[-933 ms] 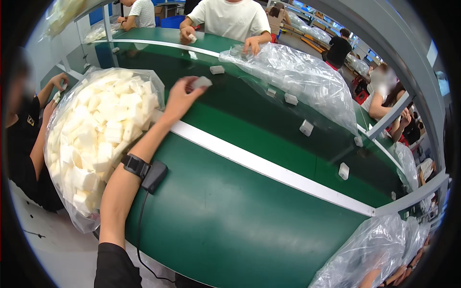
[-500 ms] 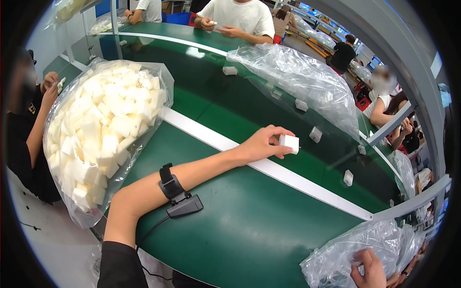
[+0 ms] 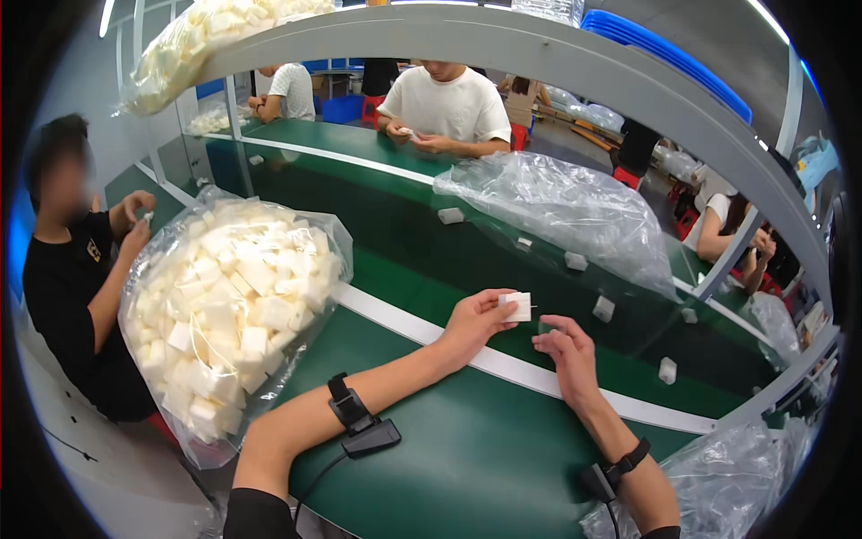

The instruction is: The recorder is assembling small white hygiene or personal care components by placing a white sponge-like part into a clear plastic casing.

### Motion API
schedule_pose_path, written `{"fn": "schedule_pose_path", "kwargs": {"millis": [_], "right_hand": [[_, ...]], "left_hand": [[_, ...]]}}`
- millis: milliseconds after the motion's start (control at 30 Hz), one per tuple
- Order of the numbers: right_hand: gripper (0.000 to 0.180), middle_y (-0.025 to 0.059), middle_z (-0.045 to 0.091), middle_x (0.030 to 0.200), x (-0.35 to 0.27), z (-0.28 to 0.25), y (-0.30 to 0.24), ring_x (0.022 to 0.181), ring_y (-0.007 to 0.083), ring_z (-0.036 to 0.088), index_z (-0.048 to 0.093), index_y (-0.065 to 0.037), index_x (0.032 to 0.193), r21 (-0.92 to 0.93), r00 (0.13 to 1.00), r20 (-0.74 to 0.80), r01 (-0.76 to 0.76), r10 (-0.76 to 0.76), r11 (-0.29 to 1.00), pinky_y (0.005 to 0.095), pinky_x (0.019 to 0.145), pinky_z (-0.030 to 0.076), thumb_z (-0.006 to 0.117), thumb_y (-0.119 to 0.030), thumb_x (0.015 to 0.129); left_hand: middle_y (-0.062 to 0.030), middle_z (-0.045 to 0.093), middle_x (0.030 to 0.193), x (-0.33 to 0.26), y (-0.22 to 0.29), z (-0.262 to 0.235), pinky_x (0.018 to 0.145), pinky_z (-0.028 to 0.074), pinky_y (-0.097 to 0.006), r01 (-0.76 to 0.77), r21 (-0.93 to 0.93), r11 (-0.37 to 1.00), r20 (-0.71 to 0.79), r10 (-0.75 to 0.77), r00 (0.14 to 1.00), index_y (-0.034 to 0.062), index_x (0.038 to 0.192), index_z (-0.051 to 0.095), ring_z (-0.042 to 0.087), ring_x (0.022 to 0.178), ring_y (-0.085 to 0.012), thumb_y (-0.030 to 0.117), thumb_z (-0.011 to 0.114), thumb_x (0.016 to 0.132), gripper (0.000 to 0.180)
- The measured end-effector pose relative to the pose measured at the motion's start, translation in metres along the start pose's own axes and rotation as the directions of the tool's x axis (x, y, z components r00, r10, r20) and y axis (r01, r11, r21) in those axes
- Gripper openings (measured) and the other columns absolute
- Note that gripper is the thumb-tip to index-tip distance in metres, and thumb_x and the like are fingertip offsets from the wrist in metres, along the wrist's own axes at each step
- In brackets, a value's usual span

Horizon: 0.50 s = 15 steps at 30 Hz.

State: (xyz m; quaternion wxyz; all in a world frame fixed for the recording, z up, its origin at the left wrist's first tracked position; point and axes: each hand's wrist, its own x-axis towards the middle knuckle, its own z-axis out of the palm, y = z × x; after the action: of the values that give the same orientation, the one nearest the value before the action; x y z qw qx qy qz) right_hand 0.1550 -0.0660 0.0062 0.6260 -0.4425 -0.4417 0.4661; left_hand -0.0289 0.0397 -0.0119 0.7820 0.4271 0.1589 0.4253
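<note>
My left hand (image 3: 480, 325) pinches a small white block (image 3: 515, 307) between thumb and fingers over the white rail. A thin pin sticks out from the block's right side. Just right of it, my right hand (image 3: 567, 352) is raised with thumb and fingers drawn together. Something small and clear seems to be at its fingertips, too faint to name. A gap separates the two hands. To the left, a big clear plastic bag (image 3: 339, 235) bulges with many cream-white blocks (image 3: 256, 341).
The white rail (image 3: 395, 325) parts the near green tabletop (image 3: 431, 449) from a dark green belt, where several small whitish blocks (image 3: 603, 309) lie. Clear plastic sheets lie beyond the belt (image 3: 566, 211) and at lower right (image 3: 718, 476). A grey frame (image 3: 503, 31) arches overhead; co-workers sit left and opposite.
My right hand has come up from the plastic at lower right to beside the block. My left hand still holds the block. The view has tilted upward.
</note>
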Motion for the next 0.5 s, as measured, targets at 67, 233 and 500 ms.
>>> {"fn": "schedule_pose_path", "kwargs": {"millis": [67, 233, 500], "right_hand": [[0.036, 0.0019, 0.058, 0.089, -0.004, 0.000, 0.002, 0.084, 0.0143, 0.066, 0.058, 0.001, 0.132, 0.076, 0.999, 0.035, 0.034, -0.037, 0.997, 0.0278, 0.074, 0.054, 0.058, -0.008, 0.097], [0.043, 0.0050, 0.057, 0.105, 0.002, -0.005, -0.014, 0.075, 0.0119, 0.064, 0.051, 0.000, 0.138, -0.054, 0.998, 0.061, 0.028, -0.025, 0.998, 0.0226, 0.056, 0.049, 0.062, -0.009, 0.097], [0.031, 0.0087, 0.066, 0.102, 0.001, -0.011, -0.009, 0.077, 0.0099, 0.059, 0.056, 0.000, 0.127, -0.004, 0.998, 0.044, 0.037, -0.036, 0.999, 0.0220, 0.060, 0.048, 0.059, -0.010, 0.098]], "left_hand": [[-0.0081, 0.064, 0.123, -0.004, 0.001, 0.000, 0.093, 0.054, -0.032, 0.025, -0.015, 1.000, 0.037, -0.025, 0.999, 0.0021, 0.134, 0.055, 0.063, 0.113, -0.0172, 0.012, 0.063, 0.100, 0.037], [-0.0098, 0.065, 0.121, 0.002, 0.017, 0.012, 0.092, 0.054, -0.031, 0.068, 0.074, 0.995, 0.125, -0.077, 0.989, 0.0001, 0.132, 0.055, 0.064, 0.109, -0.0163, 0.016, 0.063, 0.101, 0.036], [-0.0107, 0.065, 0.120, -0.004, 0.018, 0.022, 0.092, 0.055, -0.031, 0.061, 0.303, 0.951, 0.100, -0.095, 0.990, -0.0024, 0.131, 0.055, 0.064, 0.108, -0.0168, 0.015, 0.064, 0.099, 0.038]]}}
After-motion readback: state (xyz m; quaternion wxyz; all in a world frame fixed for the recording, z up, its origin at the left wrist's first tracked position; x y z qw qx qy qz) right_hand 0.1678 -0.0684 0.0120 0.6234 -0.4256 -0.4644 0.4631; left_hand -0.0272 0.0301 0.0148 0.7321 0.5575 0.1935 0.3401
